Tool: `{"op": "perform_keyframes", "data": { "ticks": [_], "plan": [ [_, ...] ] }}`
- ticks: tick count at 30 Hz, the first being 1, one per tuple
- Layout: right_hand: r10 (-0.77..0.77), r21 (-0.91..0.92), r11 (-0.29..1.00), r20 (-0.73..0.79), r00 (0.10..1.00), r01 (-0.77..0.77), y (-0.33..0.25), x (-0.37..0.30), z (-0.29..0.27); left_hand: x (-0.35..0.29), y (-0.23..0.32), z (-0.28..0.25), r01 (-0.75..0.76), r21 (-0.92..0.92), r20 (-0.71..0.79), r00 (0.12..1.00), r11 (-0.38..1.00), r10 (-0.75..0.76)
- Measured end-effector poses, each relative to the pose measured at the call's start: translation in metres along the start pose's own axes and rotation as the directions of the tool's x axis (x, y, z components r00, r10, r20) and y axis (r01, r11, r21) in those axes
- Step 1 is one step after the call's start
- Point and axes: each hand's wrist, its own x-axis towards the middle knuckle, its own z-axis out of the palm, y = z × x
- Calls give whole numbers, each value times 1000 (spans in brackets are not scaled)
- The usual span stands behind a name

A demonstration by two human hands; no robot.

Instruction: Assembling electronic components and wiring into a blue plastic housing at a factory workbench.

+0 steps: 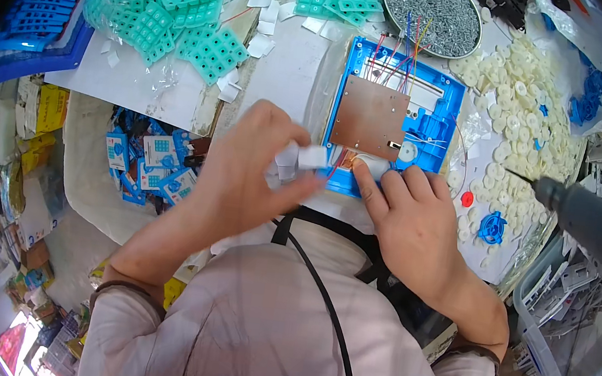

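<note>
L hand (260, 157), blurred, grip pinched shut on a white sq. pc (312, 158) just left of the blue casing's (456, 111) near-left corner. R hand (417, 221): grip open, index fingertip on wires (348, 158) by near edge of brown board (371, 118). Casing lies open on counter (276, 83), board over its left pt. Green keypads (212, 53) far left; small metal pcs (435, 13) far side; white discs (526, 125) to right.

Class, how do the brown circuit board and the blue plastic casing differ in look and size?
The circuit board is flat and brown; the casing is blue, with raised walls. The circuit board is smaller; the casing extends beyond it. Both are roughly four-sided.
</note>
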Motion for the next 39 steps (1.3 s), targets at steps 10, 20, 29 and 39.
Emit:
{"op": "perform_keyframes", "data": {
  "ticks": [10,20,29,39],
  "plan": [
    [42,122,992,-79,996,-33,2,6,13,2,-14,-6,-107,-253,-51,994,962,97],
    [58,22,998,43,997,-59,-11,19,3,49,-5,2,-199,-313,-89,980,929,180],
    [-31,178,984,95,995,14,5,12,-6,57,8,11,287,-711,271,954,642,-127],
    [289,554,832,-390,874,-28,16,-14,-22,58,23,31,-283,-173,355,875,943,328]
  ]
}}
